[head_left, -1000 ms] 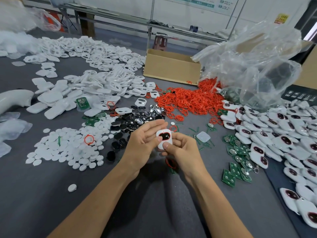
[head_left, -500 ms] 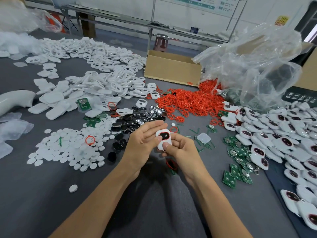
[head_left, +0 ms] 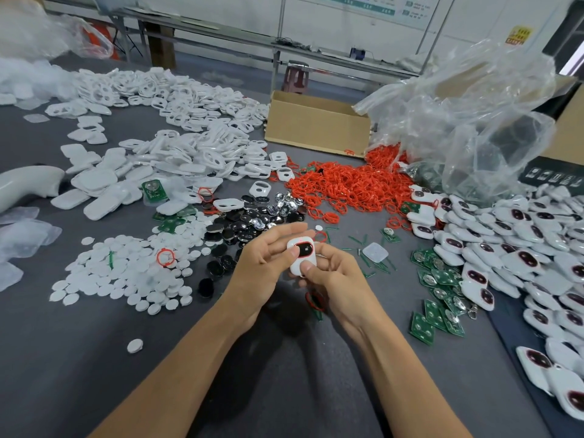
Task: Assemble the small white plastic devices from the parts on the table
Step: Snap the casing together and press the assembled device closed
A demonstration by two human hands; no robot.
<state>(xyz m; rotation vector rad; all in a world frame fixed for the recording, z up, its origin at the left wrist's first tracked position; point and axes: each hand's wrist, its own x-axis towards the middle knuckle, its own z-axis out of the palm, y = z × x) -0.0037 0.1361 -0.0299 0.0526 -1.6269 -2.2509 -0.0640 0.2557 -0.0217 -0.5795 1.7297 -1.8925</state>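
A small white plastic device (head_left: 301, 255) with a dark oval window ringed in red is held above the grey table (head_left: 79, 358), near its middle. My left hand (head_left: 265, 267) grips its left side, thumb on the front. My right hand (head_left: 331, 279) pinches its lower end with thumb and fingers. White shells (head_left: 177, 153) are heaped at the left, white round discs (head_left: 126, 273) lie nearer, black oval lenses (head_left: 240, 229) sit behind my hands, red rings (head_left: 350, 188) spread beyond, and green circuit boards (head_left: 439, 295) lie to the right.
Finished white devices (head_left: 521, 254) pile along the right edge. A cardboard box (head_left: 316, 128) and a crumpled clear plastic bag (head_left: 474, 121) stand at the back. A white handled tool (head_left: 28, 184) lies at the far left. A single red ring (head_left: 314, 300) lies under my right hand.
Both hands keep their hold on the device. It has tipped slightly and my right thumb has shifted on its lower end; the view has edged closer.
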